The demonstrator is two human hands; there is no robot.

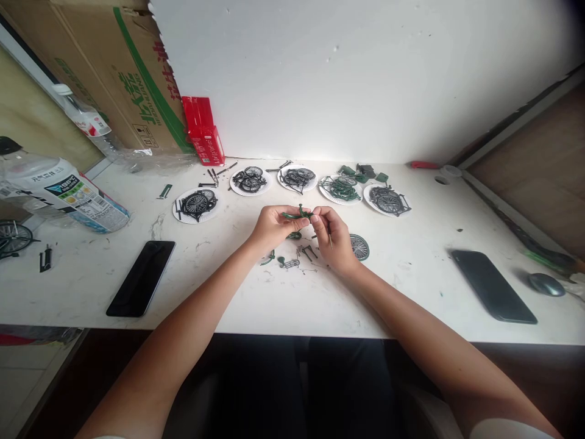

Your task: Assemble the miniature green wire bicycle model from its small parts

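My left hand (275,227) is closed, its thumb and fingers pinching a small green model bicycle part (303,213) above the table. My right hand (336,239) pinches the right end of that part, and a thin stick-like thing (331,238) shows by its fingers. The part's exact kind is too small to tell. Below the hands lie more green pieces: a small rack-like piece (289,263), a forked piece (309,252) and a curved piece (268,258). A spoked wheel (360,247) rests just right of my right hand, partly covered by it.
Behind my hands, several paper plates hold bicycle parts, including a plate of black ones (218,213) and a plate of green ones (322,182). A phone (141,278) lies left; a dark flat slab (495,285) and a mouse (546,285) right. A bottle (86,195) lies left.
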